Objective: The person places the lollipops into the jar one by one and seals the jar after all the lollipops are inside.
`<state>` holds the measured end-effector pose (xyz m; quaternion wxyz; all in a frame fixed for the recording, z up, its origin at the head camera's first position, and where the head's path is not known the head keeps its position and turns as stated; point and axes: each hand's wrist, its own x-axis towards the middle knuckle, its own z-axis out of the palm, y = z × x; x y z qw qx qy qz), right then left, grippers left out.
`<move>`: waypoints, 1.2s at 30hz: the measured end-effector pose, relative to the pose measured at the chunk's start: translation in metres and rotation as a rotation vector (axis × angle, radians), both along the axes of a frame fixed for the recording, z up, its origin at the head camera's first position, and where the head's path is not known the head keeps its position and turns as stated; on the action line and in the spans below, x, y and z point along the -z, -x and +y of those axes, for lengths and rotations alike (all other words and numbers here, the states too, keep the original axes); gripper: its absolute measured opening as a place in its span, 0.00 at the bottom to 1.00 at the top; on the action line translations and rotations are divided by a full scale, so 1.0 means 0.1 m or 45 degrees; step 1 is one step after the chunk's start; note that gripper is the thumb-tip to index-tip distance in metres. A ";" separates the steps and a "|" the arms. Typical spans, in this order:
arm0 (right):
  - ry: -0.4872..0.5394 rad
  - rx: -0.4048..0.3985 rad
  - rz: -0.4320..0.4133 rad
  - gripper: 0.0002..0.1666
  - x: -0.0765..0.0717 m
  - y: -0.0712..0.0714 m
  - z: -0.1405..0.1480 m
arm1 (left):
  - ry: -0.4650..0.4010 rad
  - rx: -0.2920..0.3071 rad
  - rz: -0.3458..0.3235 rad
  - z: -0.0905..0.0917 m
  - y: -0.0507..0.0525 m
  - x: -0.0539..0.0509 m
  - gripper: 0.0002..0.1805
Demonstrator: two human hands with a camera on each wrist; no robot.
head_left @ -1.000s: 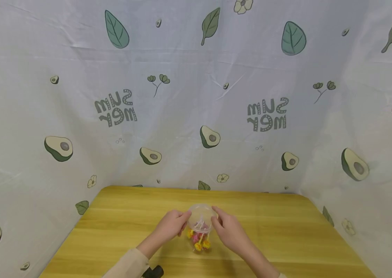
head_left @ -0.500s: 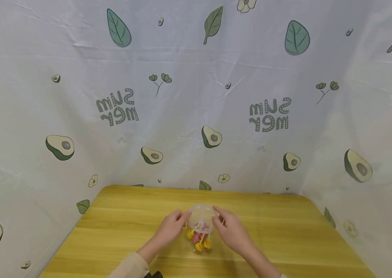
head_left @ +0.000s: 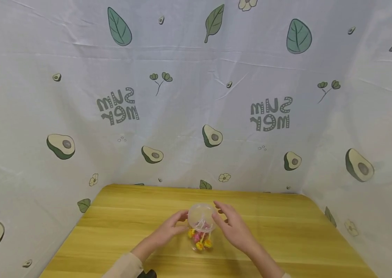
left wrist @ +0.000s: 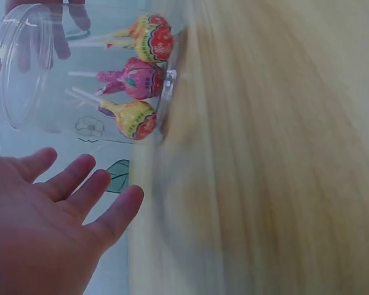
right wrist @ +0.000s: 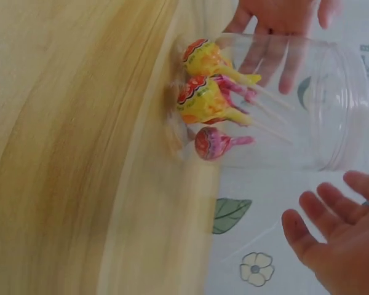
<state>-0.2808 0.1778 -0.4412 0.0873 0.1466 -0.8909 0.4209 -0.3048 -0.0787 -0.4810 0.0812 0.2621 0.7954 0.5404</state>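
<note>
A clear plastic jar (head_left: 201, 218) with a lid stands upright on the wooden table. Inside lie several wrapped lollipops (left wrist: 135, 83), yellow and pink, heads down with white sticks pointing up. On the jar's left side is my left hand (head_left: 168, 229), its fingers spread and apart from the wall in the left wrist view. My right hand (head_left: 232, 226) is at the right side, fingers extended near the rim. In the right wrist view its fingers (right wrist: 320, 215) stand a little off the jar. Neither hand grips anything.
The yellow wooden table (head_left: 130, 208) extends around the jar. Behind and beside it hangs a pale curtain (head_left: 182, 116) printed with avocados, leaves and lettering. A black object (head_left: 147, 274) shows by the left sleeve (head_left: 124, 266).
Both hands have let go of the lid's edge and opened. My left hand has moved slightly left and down, while the right fingers have lifted away. The jar stays in place.
</note>
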 end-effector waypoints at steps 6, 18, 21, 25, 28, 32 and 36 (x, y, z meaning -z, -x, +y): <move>0.086 -0.198 -0.072 0.46 0.06 0.03 0.04 | 0.108 0.012 0.018 0.01 0.01 0.09 0.51; 0.191 -0.419 -0.230 0.64 0.17 0.15 0.07 | 0.020 0.105 0.128 0.20 0.07 0.17 0.57; 0.185 -0.427 -0.213 0.63 0.18 0.17 0.07 | -0.005 0.126 0.156 0.23 0.09 0.18 0.54; 0.151 -0.383 -0.148 0.59 0.17 0.18 0.05 | 0.026 0.069 0.179 0.25 0.07 0.18 0.51; 0.145 -0.333 -0.131 0.56 0.18 0.17 0.02 | 0.079 0.004 0.182 0.25 0.04 0.18 0.49; 0.162 -0.235 -0.118 0.55 0.22 0.14 -0.04 | 0.144 -0.056 0.195 0.25 0.00 0.16 0.47; 0.201 -0.144 -0.118 0.57 0.27 0.09 -0.11 | 0.189 -0.110 0.211 0.26 -0.02 0.17 0.47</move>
